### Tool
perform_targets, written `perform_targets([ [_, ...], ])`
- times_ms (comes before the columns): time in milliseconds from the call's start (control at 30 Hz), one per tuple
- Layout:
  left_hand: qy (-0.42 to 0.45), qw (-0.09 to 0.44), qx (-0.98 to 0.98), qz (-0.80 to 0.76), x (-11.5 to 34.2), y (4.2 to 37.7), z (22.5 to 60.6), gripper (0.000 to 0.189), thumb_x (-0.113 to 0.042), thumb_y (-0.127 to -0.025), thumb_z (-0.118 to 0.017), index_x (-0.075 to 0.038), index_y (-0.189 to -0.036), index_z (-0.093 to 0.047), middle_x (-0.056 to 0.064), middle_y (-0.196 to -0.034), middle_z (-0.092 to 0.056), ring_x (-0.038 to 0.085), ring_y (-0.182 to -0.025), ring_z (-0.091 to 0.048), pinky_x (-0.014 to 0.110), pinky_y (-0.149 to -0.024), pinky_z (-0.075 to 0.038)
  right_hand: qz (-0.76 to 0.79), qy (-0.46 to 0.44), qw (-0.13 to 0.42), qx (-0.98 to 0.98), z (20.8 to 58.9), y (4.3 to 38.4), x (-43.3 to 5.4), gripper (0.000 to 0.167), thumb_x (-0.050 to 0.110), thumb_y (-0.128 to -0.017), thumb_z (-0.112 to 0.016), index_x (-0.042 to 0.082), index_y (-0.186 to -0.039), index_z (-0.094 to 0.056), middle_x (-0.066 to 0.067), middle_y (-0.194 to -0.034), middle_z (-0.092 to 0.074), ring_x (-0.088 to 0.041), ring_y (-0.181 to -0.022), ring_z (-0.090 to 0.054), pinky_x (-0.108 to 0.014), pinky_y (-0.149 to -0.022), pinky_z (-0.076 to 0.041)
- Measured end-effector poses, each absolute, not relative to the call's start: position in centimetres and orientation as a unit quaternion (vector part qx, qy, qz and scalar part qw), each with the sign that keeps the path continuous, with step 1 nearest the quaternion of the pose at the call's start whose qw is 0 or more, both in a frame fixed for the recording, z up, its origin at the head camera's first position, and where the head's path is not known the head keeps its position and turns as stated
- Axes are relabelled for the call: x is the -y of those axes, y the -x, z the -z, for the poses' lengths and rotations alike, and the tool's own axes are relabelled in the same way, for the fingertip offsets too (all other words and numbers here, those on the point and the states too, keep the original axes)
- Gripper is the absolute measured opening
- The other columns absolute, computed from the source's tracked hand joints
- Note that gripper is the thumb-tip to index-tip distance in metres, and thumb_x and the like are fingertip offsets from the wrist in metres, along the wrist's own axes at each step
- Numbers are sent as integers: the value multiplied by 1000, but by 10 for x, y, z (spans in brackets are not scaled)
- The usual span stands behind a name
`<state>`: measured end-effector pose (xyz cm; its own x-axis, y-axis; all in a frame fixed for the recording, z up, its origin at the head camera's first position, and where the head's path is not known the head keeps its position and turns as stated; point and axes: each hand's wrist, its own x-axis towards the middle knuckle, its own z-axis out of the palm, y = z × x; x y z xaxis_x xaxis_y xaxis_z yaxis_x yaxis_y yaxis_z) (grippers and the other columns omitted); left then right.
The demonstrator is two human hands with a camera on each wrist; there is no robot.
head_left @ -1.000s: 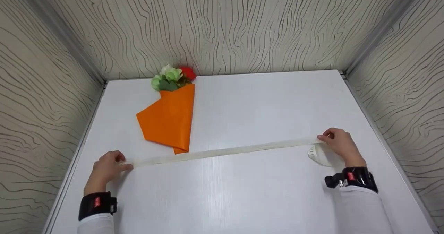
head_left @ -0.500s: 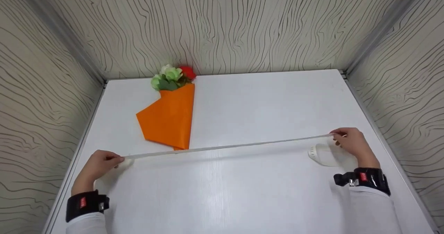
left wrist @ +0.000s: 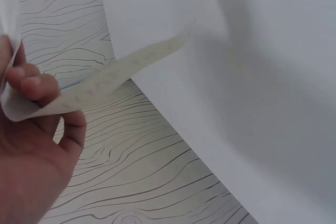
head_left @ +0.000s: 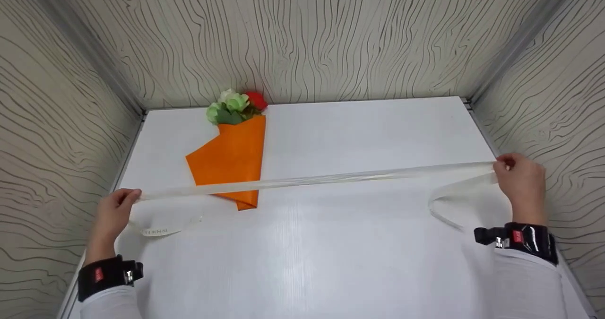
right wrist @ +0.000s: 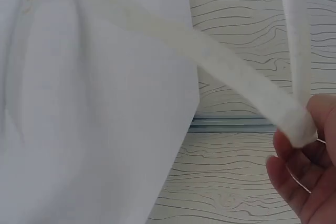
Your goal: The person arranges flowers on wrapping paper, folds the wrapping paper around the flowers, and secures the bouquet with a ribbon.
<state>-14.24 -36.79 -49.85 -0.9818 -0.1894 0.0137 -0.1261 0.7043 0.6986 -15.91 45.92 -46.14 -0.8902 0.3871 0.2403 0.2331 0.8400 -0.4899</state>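
Observation:
A long cream ribbon [head_left: 331,178] with printed lettering stretches between the two hands, raised over the table. Its left part is pinched by the left hand [head_left: 112,215], and a loose tail [head_left: 160,232] hangs below onto the tabletop. In the left wrist view the ribbon [left wrist: 115,77] loops through curled fingers. Across at the right, the right hand [head_left: 522,184] grips the other part, from which a second tail [head_left: 453,186] droops to the table. The right wrist view shows the ribbon [right wrist: 236,74] folded at the fingertips. Behind the ribbon's left half lies a bouquet wrapped in orange paper [head_left: 231,156].
Red, pale green and white flowers [head_left: 236,102] poke out of the wrap near the back wall [head_left: 302,40]. The white table [head_left: 302,262] is bounded by patterned panels on the left, back and right.
Both hands have moved apart and upward, lifting the ribbon off the table and drawing it longer. It now crosses over the lower part of the bouquet, which has stayed put.

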Motion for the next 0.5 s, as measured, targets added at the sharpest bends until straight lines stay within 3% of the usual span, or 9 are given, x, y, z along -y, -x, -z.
perform_targets([
  [167, -179, 80, 901, 388, 371, 143, 490, 53, -45, -91, -36, 2, -109, -55, 13, -92, -52, 19, -76, -43, 28, -62, -35, -208, 178, 200, 941, 445, 160, -460, 23, 8, -83, -47, -4, -95, -62, -23, -89, -60, -34, -80, -53, -37, -61, -35],
  [333, -241, 97, 881, 395, 379, 140, 489, 55, -44, -92, -31, 2, -115, -50, 19, -111, -51, 28, -94, -44, 39, -75, -34, -253, 215, 170, 928, 439, 159, -463, 31, 14, -86, -42, -2, -101, -63, -17, -93, -60, -21, -78, -50, -26, -60, -36],
  [500, -242, 90, 886, 385, 380, 138, 497, 52, -40, -94, -29, 5, -110, -51, 23, -108, -51, 31, -90, -45, 39, -69, -35, -283, 186, 124, 933, 448, 157, -465, 33, 16, -88, -37, -4, -100, -61, -15, -87, -57, -12, -64, -46, -23, -51, -37],
])
